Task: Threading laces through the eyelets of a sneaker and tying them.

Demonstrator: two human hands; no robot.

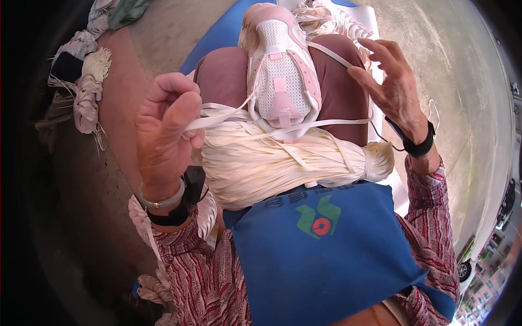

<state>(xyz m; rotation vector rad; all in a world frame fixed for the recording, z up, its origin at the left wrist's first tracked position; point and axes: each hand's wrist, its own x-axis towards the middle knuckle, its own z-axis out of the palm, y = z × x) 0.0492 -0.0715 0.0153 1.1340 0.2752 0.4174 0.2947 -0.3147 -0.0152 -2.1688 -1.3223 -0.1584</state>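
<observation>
A pink and white mesh shoe upper [280,81] rests between my knees. My left hand [169,117] is closed on a flat white shoelace [222,118], which runs from its fingers to the shoe's left side. On the other side my right hand [389,81] is open, fingers spread and curved. Another stretch of lace reaches from the shoe's upper right to my right thumb; whether it is hooked there I cannot tell. Across my lap, below the shoe, lies a thick bundle of cream laces [288,160], tied at its right end. A loose lace crosses between bundle and shoe.
A blue apron [331,255] covers my front. More bundles of white laces lie on the floor at the left, one white bundle [87,103] beside a dark piece. Further laces [326,19] sit beyond my knees. A dark cord [383,137] hangs from my right wristband.
</observation>
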